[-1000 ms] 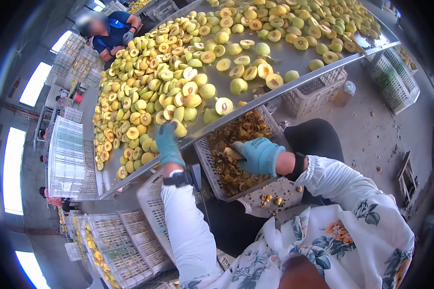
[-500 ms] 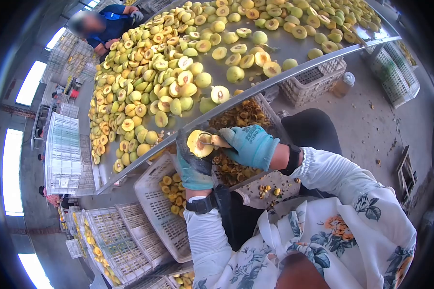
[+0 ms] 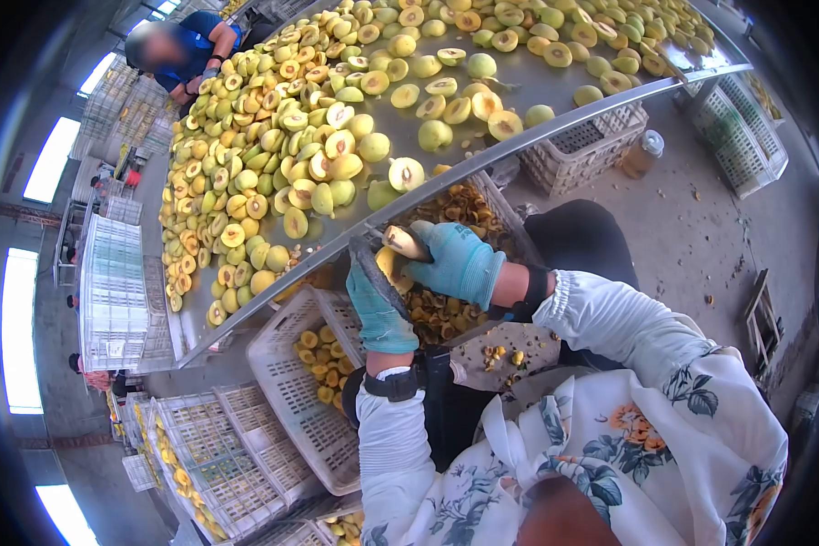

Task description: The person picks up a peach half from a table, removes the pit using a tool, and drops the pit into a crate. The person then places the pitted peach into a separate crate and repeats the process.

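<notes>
My left hand [image 3: 379,309], in a teal glove with dark grey fingers, is closed around a yellow peach half [image 3: 389,267]. My right hand [image 3: 464,264], in a matching glove, grips a pitting tool by its pale wooden handle [image 3: 404,243]. The tool lies across the peach half; its metal end is hidden. Both hands meet just below the metal rim of the sorting table, above a crate of brown-yellow fruit scraps [image 3: 460,207].
Halved peaches [image 3: 273,155] cover much of the metal table [image 3: 409,136]. A white crate [image 3: 287,409] with peach halves stands at my left, beside stacked crates [image 3: 218,446]. A co-worker [image 3: 196,50] is at the far left end. A jar [image 3: 643,153] stands on the floor.
The tool handle has swung up to point toward the table, and the peach half has turned, its cut face now mostly hidden. The co-worker's arms have moved.
</notes>
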